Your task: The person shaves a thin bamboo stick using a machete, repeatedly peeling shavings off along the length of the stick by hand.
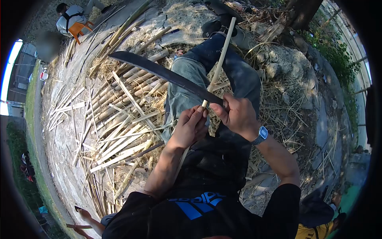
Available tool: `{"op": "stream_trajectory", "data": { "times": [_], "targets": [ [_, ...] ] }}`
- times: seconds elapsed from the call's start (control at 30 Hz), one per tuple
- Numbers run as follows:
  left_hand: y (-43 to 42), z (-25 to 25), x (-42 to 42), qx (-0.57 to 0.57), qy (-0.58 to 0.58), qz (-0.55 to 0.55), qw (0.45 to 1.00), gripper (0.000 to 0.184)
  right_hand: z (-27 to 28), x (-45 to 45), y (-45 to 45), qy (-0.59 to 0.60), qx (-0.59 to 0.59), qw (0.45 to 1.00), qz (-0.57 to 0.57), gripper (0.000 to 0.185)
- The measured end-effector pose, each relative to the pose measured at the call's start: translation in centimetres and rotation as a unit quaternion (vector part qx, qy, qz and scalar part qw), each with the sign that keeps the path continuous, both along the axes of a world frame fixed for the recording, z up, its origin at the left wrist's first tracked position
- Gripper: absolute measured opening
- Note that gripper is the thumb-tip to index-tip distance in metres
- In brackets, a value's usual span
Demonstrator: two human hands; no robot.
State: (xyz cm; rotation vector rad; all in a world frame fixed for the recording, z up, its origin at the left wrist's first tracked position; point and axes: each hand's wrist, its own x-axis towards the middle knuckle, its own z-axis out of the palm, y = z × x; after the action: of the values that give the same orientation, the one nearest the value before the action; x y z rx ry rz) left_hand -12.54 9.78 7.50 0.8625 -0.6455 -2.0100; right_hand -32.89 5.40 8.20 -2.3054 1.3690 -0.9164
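My left hand (193, 125) is closed around a long, narrow bamboo strip (221, 59). The strip runs from between my legs back under my left forearm. In my right hand (238, 116) is a machete (159, 71), gripped near the base of its blade with the thumb on the metal; the handle is hidden by the fingers. Its long dark blade points away to the left and crosses over the strip just beyond my left fingers. A pale cut face shows on the strip right there, close to the blade's edge.
Split bamboo strips (119, 147) and round poles (115, 99) lie piled on the left. Rocks (294, 67) and shavings are on the right. One person sits on an orange chair (78, 30) at upper left; other people's hands (85, 217) and a yellow garment (312, 231) show below.
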Motion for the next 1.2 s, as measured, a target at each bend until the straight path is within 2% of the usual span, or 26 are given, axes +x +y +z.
{"op": "stream_trajectory", "data": {
  "times": [0.1, 0.17, 0.2, 0.3, 0.33, 0.4, 0.43, 0.5, 0.57, 0.6, 0.63, 0.7, 0.73, 0.77, 0.83, 0.87, 0.9, 0.97, 1.0, 1.03, 1.1, 1.13, 1.17, 1.2],
  "targets": [
    [0.6, 0.7, 0.5, -0.009, -0.013, -0.004, 1.0, 0.025, 0.3, -1.0, -1.1, 0.024, -0.05, 0.998, 0.032, 0.055],
    [-0.1, 1.6, 0.0, 0.017, 0.0, 0.015, 1.0, 0.024, 0.3, -1.7, -2.3, 0.065, -0.032, 0.997, -0.035, 0.054],
    [-0.5, 1.0, 0.1, 0.039, 0.018, 0.037, 0.998, 0.024, 0.7, -1.0, -2.1, 0.038, -0.023, 0.998, -0.033, 0.054],
    [-0.6, 0.3, 0.3, 0.045, 0.029, 0.034, 0.998, 0.024, 0.3, 0.3, 0.4, 0.039, -0.06, 0.996, 0.056, 0.056],
    [-0.5, 0.6, 0.6, 0.034, 0.057, 0.007, 0.998, 0.026, 0.4, -0.4, -0.6, 0.038, -0.057, 0.996, 0.053, 0.056],
    [-0.3, 0.9, 0.9, 0.044, 0.056, -0.017, 0.997, 0.027, 1.0, -2.9, -5.0, 0.067, -0.059, 0.994, -0.068, 0.056],
    [0.3, 1.0, 1.0, 0.058, 0.057, -0.036, 0.996, 0.028, 1.7, -3.7, -6.4, 0.105, -0.009, 0.982, -0.154, 0.057],
    [-0.5, 0.5, 0.4, 0.063, 0.073, -0.038, 0.995, 0.029, 2.5, -2.8, -5.6, -0.018, 0.027, 0.993, -0.116, 0.058],
    [-0.9, 0.2, 0.3, 0.049, 0.132, -0.06, 0.988, 0.029, 1.4, -0.9, -1.4, 0.018, -0.068, 0.997, 0.007, 0.053],
    [-0.8, 0.5, 0.6, 0.039, 0.125, -0.044, 0.99, 0.029, 1.5, -1.0, -0.5, 0.041, -0.063, 0.996, 0.049, 0.054],
    [-1.0, 0.5, 0.9, 0.04, 0.122, -0.049, 0.99, 0.029, 1.7, -1.6, -1.3, 0.039, -0.063, 0.996, 0.044, 0.054],
    [-0.7, 0.5, 1.4, 0.06, 0.154, -0.059, 0.984, 0.029, 2.0, -3.6, -4.4, 0.052, -0.005, 0.996, -0.072, 0.059],
    [-0.6, 0.7, 0.9, 0.099, 0.126, -0.042, 0.986, 0.028, 2.1, -3.9, -5.5, 0.044, 0.008, 0.994, -0.099, 0.06],
    [-0.2, 0.3, 0.9, 0.096, 0.129, -0.04, 0.986, 0.028, 1.9, -3.5, -4.6, 0.047, 0.005, 0.994, -0.097, 0.06],
    [-1.0, -0.6, 1.2, 0.076, 0.198, -0.074, 0.974, 0.028, 0.9, -1.7, -1.9, 0.009, -0.028, 0.999, -0.016, 0.059],
    [-0.9, -0.1, 1.4, 0.056, 0.205, -0.07, 0.975, 0.029, 1.4, -1.4, -0.5, 0.039, -0.033, 0.997, 0.052, 0.06],
    [-0.7, -0.1, 1.7, 0.061, 0.202, -0.072, 0.975, 0.029, 1.5, -1.8, -1.1, 0.036, -0.029, 0.998, 0.05, 0.06],
    [-0.5, -0.2, 2.2, 0.09, 0.205, -0.067, 0.972, 0.03, 1.6, -3.9, -4.9, 0.025, -0.041, 0.997, -0.06, 0.061],
    [-0.2, -0.1, 2.0, 0.093, 0.177, -0.072, 0.977, 0.03, 2.7, -4.7, -6.8, 0.086, 0.036, 0.982, -0.163, 0.061],
    [0.1, -0.1, 1.7, 0.092, 0.177, -0.071, 0.977, 0.03, 2.6, -4.0, -5.7, 0.086, 0.035, 0.983, -0.162, 0.061],
    [-0.7, -0.2, 0.7, 0.107, 0.177, -0.062, 0.976, 0.029, 2.5, -1.6, -2.5, -0.005, 0.011, 1.0, -0.018, 0.061],
    [-0.8, 0.8, 0.8, 0.08, 0.14, -0.038, 0.986, 0.029, 1.9, -0.7, -0.6, 0.013, -0.034, 0.997, 0.065, 0.062],
    [-0.7, 1.0, 1.1, 0.083, 0.139, -0.04, 0.986, 0.029, 1.6, -1.1, -1.3, 0.012, -0.031, 0.997, 0.062, 0.062],
    [-0.8, 1.0, 1.5, 0.08, 0.14, -0.039, 0.986, 0.029, 1.4, -2.0, -3.3, 0.014, -0.086, 0.996, 0.02, 0.062]
  ]
}}
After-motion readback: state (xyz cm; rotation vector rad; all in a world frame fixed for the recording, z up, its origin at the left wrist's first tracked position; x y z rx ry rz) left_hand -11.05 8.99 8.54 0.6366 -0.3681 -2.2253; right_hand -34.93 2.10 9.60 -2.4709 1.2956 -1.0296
